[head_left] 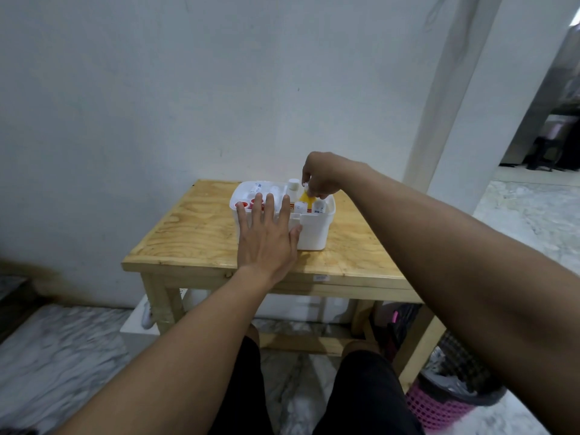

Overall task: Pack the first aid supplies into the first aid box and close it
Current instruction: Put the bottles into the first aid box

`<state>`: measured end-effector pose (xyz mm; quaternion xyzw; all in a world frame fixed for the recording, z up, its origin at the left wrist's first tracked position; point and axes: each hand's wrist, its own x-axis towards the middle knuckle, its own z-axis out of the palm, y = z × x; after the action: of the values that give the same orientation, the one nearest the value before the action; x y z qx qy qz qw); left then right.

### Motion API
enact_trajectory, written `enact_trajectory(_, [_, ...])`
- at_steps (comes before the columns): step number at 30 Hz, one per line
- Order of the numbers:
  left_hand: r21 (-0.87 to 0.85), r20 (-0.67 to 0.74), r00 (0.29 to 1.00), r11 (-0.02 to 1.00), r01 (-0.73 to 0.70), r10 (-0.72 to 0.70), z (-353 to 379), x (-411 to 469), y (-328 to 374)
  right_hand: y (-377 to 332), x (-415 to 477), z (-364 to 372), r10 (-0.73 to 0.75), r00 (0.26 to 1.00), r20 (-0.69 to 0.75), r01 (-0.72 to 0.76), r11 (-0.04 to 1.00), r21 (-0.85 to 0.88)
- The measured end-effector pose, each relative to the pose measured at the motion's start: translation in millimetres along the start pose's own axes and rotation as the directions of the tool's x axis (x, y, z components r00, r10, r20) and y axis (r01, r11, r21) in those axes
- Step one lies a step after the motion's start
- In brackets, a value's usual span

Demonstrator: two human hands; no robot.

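Note:
A white first aid box (314, 230) stands open on a small wooden table (194, 227). Inside it I see white bottles, one tall with a white cap (294, 186), red-capped items (246, 205) at the left, and a yellow bottle (306, 200). My left hand (266, 237) lies flat against the box's front wall, fingers spread over the rim, thumb on the front. My right hand (320, 177) hovers over the box's right half, its fingertips pinched on the white tip of the yellow bottle. No lid is visible.
The table stands against a white wall. A white pillar (439, 120) rises at the right. A pink mesh bin with a dark liner (452, 400) sits on the marble floor at the lower right. A white container (147, 318) is under the table. My knees are below.

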<state>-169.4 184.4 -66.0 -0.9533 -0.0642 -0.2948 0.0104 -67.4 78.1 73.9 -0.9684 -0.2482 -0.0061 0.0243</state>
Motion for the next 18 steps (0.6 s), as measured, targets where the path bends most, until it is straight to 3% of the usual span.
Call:
enact_trajectory(6, [0.007,0.011,1.000,1.000,0.007,-0.007,-0.4,0.6,1.5,1.7,2.2,6.3,0.008,1.000,0.027,-0.009,0.999,0.035])
enact_trajectory(10, [-0.033,-0.020,1.000,0.999,0.005,-0.006,-3.7,1.9,-1.1,2.0,4.5,-1.0,0.039,0.996,0.082,-0.057,0.972,0.227])
enact_trajectory(18, [-0.185,-0.115,0.992,0.982,0.023,-0.045,-23.7,47.2,-21.5,16.4,12.1,-18.6,0.100,0.995,-0.019,-0.085,0.922,0.378])
